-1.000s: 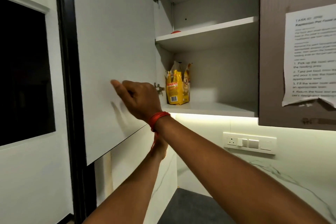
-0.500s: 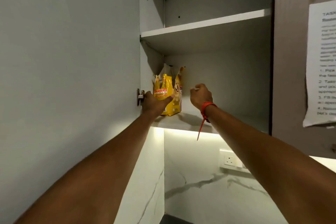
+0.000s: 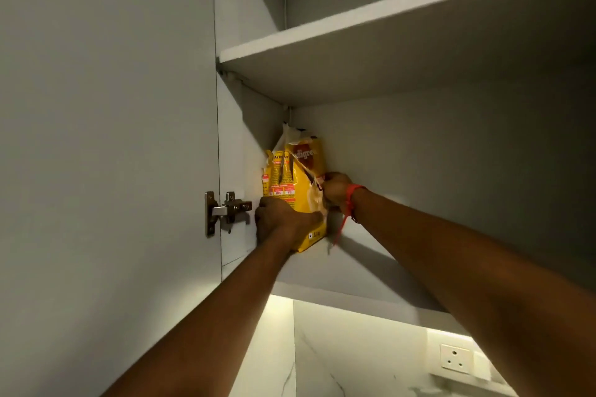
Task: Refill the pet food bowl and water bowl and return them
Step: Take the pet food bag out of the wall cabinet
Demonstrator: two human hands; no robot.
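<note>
on the lower shelf [image 3: 371, 271] of an open wall cabinet, tucked into its left rear corner, stands the yellow pet food bag [image 3: 298, 184], its torn top gaping upward. i have both hands on it: my left hand [image 3: 279, 221] is wrapped around the bag's lower left side, beside the door hinge [image 3: 225, 211], and my right hand [image 3: 335, 188], a red thread at the wrist, pinches the right edge partway up. neither bowl is in view. to lift it well, i judge the bag must stay upright with the weight carried from below by the left hand, the right only steadying, then come straight out past the open door [image 3: 106, 138] so no kibble spills from the torn mouth.
</note>
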